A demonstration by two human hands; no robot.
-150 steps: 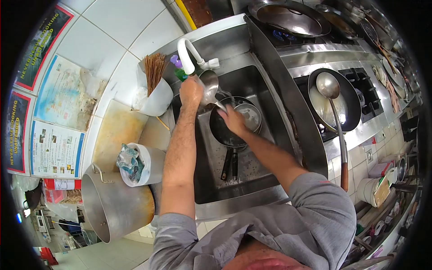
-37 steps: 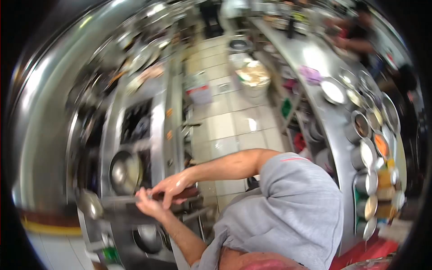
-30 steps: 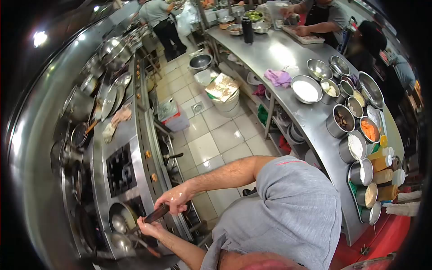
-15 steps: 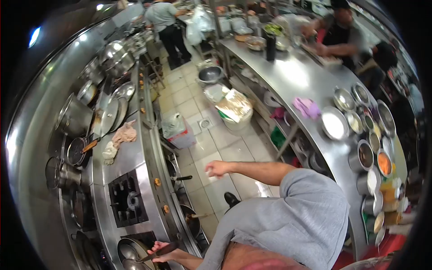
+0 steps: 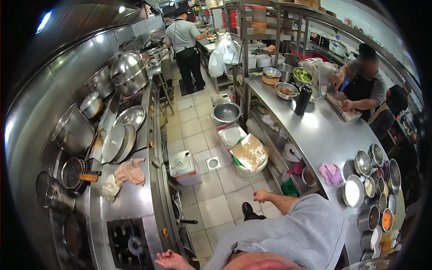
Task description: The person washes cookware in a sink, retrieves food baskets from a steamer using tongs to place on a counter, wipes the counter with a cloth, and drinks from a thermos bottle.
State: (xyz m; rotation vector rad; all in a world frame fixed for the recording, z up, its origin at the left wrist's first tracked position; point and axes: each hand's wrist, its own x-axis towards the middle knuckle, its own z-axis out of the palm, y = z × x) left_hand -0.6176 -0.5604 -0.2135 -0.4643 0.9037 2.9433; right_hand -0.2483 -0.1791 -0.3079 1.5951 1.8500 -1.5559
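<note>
My left hand is palm up at the front edge of the stove, with its fingers loosely parted and nothing in them. The closest burner is just to its left. My right hand hangs over the tiled floor, fingers curled in, and I see nothing in it. Below the right hand shows a black shoe. A pan with a black handle sits on the shelf below the stove edge, between the hands.
Large steel pots, lids and crumpled cloths lie along the stove. A tin and a foil-topped bucket stand in the aisle. Bowls of ingredients fill the right counter, where a co-worker handles food; another person stands farther back.
My left hand has let go of a dark-handled utensil over a pan, both now out of view. My right hand has drawn back to the right. The view has tilted up.
</note>
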